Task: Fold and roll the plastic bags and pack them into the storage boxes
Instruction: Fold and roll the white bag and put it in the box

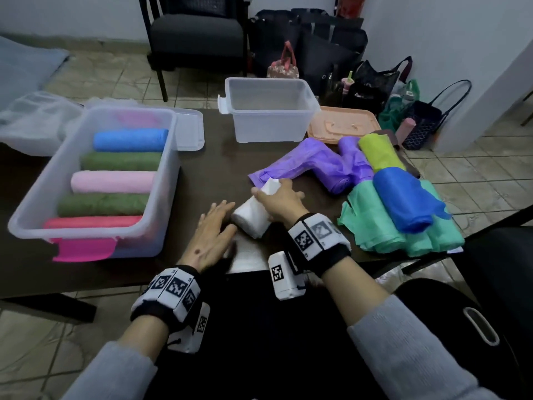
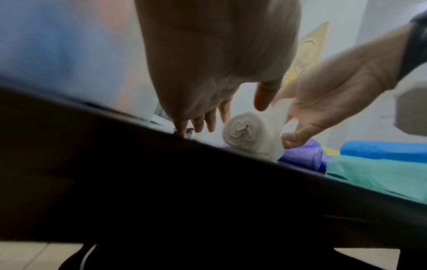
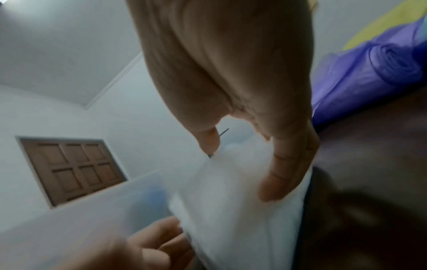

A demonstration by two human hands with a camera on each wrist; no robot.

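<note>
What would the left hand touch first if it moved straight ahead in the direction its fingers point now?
Most likely the white rolled bag: the left hand lies flat with its fingertips right beside the roll, which the right hand grips.

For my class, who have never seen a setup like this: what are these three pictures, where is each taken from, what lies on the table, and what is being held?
A person wears three cameras: one on the head, one on each wrist, in bands with printed squares. The head view looks down on a dark table. The right hand grips a rolled white bag; the left hand lies open beside it. The wrist views show that roll from low down. At left, a clear box holds coloured rolls; behind stands an empty box. At right lie purple, green, blue and yellow bags.
</note>
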